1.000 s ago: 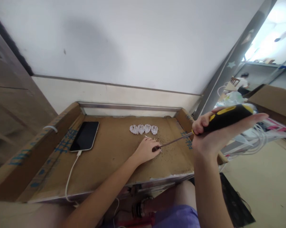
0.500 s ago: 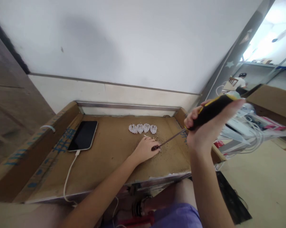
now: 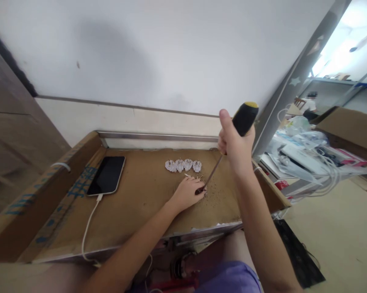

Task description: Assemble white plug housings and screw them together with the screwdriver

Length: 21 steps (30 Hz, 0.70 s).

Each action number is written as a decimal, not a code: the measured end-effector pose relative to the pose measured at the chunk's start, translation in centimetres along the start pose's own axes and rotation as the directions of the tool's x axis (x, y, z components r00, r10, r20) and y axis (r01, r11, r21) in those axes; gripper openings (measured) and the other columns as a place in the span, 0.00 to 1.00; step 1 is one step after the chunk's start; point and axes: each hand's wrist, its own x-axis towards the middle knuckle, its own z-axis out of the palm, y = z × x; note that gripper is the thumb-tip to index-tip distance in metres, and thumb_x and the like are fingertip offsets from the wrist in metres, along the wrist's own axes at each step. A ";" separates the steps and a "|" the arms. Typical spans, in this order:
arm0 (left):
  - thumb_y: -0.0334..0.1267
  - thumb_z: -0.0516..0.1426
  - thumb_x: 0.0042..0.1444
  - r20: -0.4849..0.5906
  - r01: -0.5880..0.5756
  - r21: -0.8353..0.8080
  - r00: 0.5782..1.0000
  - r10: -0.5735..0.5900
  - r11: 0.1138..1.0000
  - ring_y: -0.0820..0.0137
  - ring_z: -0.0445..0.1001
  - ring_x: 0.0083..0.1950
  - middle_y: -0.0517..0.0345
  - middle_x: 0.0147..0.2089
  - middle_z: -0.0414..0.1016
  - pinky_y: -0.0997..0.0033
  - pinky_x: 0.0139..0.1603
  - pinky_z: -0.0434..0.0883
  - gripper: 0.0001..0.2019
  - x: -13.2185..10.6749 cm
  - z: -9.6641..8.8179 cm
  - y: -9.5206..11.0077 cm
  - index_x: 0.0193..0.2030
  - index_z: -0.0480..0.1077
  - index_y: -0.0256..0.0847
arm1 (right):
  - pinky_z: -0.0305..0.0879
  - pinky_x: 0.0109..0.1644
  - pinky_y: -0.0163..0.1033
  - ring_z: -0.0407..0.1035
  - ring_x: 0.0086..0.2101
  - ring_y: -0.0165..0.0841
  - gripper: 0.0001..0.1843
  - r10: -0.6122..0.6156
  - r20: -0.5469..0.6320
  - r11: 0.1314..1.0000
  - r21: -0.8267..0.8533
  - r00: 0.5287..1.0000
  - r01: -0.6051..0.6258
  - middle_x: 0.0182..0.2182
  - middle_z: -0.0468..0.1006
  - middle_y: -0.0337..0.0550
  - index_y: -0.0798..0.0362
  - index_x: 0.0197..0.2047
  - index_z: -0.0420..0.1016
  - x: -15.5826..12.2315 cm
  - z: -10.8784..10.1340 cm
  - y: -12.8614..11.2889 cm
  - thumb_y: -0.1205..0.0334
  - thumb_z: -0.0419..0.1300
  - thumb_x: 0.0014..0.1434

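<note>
My right hand point(image 3: 238, 142) is wrapped round the black and yellow handle of a screwdriver point(image 3: 213, 173). Its long metal shaft slants down and left, the tip reaching the fingers of my left hand point(image 3: 187, 192). That hand rests closed on the cardboard, with a small dark piece point(image 3: 199, 190) showing at its fingertips; what it grips is mostly hidden. Just beyond, several clear plug-like pieces with metal pins point(image 3: 183, 165) sit in a row. Small pale bits point(image 3: 198, 177) and dark crumbs lie around my left fingertips.
A phone point(image 3: 107, 175) with a white cable point(image 3: 87, 228) lies on the left of the cardboard-lined tray point(image 3: 140, 219). Raised cardboard sides bound it. On the right, a cluttered shelf point(image 3: 302, 158) holds bags and cables. Farther back, a person point(image 3: 309, 105) sits.
My right hand has swung left and inward with the screwdriver, whose shaft now stands steeper. My left hand has stayed almost in place.
</note>
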 end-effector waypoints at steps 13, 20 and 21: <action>0.37 0.53 0.58 -0.011 -0.013 0.001 1.000 0.013 1.000 0.66 0.70 0.42 0.59 0.35 0.75 0.67 0.46 0.61 0.07 0.0 0.1 -0.2 0.34 0.71 0.41 | 0.59 0.22 0.32 0.62 0.19 0.23 0.23 -0.027 0.324 0.978 -0.186 0.946 0.092 0.20 0.64 0.31 0.52 0.26 0.62 0.5 -4.0 -0.4 0.39 0.58 0.48; 0.37 0.53 0.59 0.000 -0.011 0.005 1.000 0.011 1.000 0.66 0.71 0.43 0.58 0.35 0.75 0.67 0.46 0.61 0.07 0.1 0.1 -0.2 0.35 0.72 0.41 | 0.61 0.21 0.32 0.56 0.16 0.21 0.17 -0.066 0.199 0.989 -0.114 0.978 0.090 0.18 0.59 0.25 0.48 0.32 0.55 -2.3 -2.2 -0.5 0.55 0.62 0.50; 0.37 0.53 0.59 -0.005 -0.014 -0.002 1.000 0.014 1.000 0.66 0.71 0.43 0.59 0.35 0.76 0.67 0.46 0.61 0.07 0.1 0.1 -0.2 0.35 0.72 0.41 | 0.57 0.18 0.31 0.52 0.13 0.20 0.18 -0.007 0.260 0.999 -0.036 0.966 0.017 0.16 0.56 0.24 0.48 0.30 0.54 -1.9 -2.2 -0.4 0.54 0.63 0.50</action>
